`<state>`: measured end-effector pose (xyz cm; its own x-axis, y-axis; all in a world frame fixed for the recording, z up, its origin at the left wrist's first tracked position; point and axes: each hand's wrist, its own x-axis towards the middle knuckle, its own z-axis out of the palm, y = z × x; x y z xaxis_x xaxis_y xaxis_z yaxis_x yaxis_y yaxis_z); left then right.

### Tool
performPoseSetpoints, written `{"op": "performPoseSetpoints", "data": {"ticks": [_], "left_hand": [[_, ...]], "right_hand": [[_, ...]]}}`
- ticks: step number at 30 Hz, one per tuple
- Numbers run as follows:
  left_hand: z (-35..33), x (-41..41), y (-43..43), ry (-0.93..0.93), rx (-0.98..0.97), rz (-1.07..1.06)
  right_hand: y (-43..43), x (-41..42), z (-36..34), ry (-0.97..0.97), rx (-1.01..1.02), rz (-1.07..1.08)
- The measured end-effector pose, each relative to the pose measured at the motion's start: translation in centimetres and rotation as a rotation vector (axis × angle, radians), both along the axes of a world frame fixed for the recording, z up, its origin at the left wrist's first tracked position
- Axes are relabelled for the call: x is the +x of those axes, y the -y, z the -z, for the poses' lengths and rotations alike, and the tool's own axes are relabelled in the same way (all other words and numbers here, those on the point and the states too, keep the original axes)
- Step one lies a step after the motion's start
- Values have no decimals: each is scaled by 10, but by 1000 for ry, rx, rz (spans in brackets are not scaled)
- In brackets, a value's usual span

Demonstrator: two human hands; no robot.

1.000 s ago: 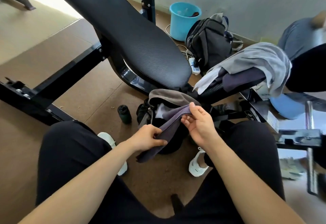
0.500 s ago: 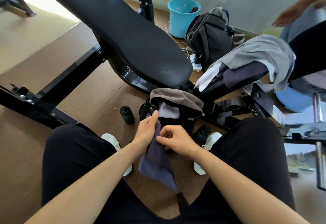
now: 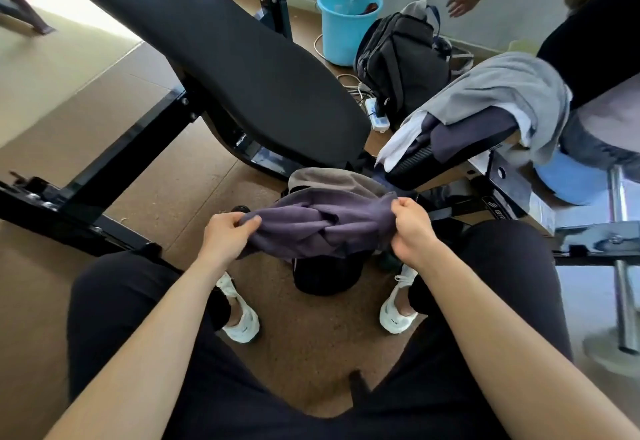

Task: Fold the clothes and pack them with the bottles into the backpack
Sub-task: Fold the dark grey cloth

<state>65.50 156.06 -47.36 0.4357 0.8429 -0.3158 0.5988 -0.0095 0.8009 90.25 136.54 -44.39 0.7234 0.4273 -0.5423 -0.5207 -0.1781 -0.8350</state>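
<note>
The left hand (image 3: pixel 227 235) has its grip clamped on one end of the purple garment (image 3: pixel 318 228), thumb pressed over curled fingers. The right hand (image 3: pixel 414 230) has its grip clamped on the other end, so the crumpled cloth hangs stretched between the 2 hands, in front of the seated person's knees. Directly under it stands the black backpack (image 3: pixel 327 277) on the floor (image 3: pixel 304 353), between 2 white shoes (image 3: pixel 240 318), its grey-brown top flap (image 3: pixel 325 178) showing just behind the cloth. A dark bottle cap (image 3: pixel 240 209) peeks out just beside the left knuckles. Up to the right, a heap of clothes (image 3: pixel 502 93), grey, white and dark, lies draped over a padded seat (image 3: pixel 412 166). Behind that heap a second backpack (image 3: pixel 405 59) sits near the wall, next to a blue bucket (image 3: pixel 348 20). A long black backrest (image 3: pixel 225 48) slants across the left. Another person's hand (image 3: pixel 460 5) reaches in at the top right.
</note>
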Motion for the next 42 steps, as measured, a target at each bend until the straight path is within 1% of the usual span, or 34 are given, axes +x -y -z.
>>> {"op": "performPoseSetpoints", "data": {"ticks": [1,2,3,5,6,7,8,9,11,12,13,14,16,17,18,19,20,22,23,24,25,27,30,32,34,36,39,42], "left_hand": [[1,0,1,46,9,-81],[1,1,2,79,24,-156],[0,2,2,97,44,-223],[-4,3,0,134,72,-323],[-7,2,-2,133,95,-356],[-10,1,-3,130,132,-379],[-15,-1,-3,126,190,-396],[-22,-2,-1,139,280,-410],[-32,-6,2,195,495,-429],[-34,-8,2,181,562,-422],[-31,-10,1,103,574,-387],[-26,-11,-1,-28,514,-319],[-10,-14,-3,-286,292,-143],[-7,-14,-2,-342,224,-95],[-6,-12,-2,-343,175,-95],[-8,-9,0,-293,127,-131],[-9,-6,1,-190,35,-186],[-13,0,4,84,-236,-296],[-17,2,6,185,-379,-325],[-20,4,8,245,-511,-314],[-23,5,11,256,-619,-269],[-24,8,17,273,-726,-170],[-22,17,32,389,-721,-77],[-22,20,42,425,-732,-30],[-24,25,49,433,-731,-8],[-27,29,55,441,-729,-16],[-34,33,68,433,-728,37],[-34,35,78,432,-745,89]], "right_hand": [[1,2,-1,10,7,-12],[3,3,-4,89,-16,-75],[7,6,-8,243,-79,-195],[14,15,-14,634,-309,-505],[15,20,-16,792,-409,-614],[16,26,-16,889,-472,-648],[17,32,-17,948,-490,-599],[17,38,-19,973,-471,-486],[19,47,-23,957,-355,-173],[19,49,-22,936,-318,-74],[20,52,-21,916,-340,-58],[20,54,-17,904,-420,-127],[21,54,-6,824,-564,-321],[22,53,-5,770,-579,-366],[22,53,-4,740,-568,-368],[22,52,-5,725,-547,-359],[21,51,-4,692,-521,-350],[18,44,-4,575,-431,-321],[16,40,-4,497,-381,-304],[14,35,-4,417,-340,-288],[12,30,-4,347,-310,-281],[7,18,-9,239,-273,-294],[5,-1,-13,111,-209,-372],[5,-12,-12,31,-108,-427],[5,-20,-11,13,-36,-486],[6,-27,-9,8,-12,-547],[7,-36,-10,-4,38,-645],[7,-47,-7,-20,76,-651]]}}
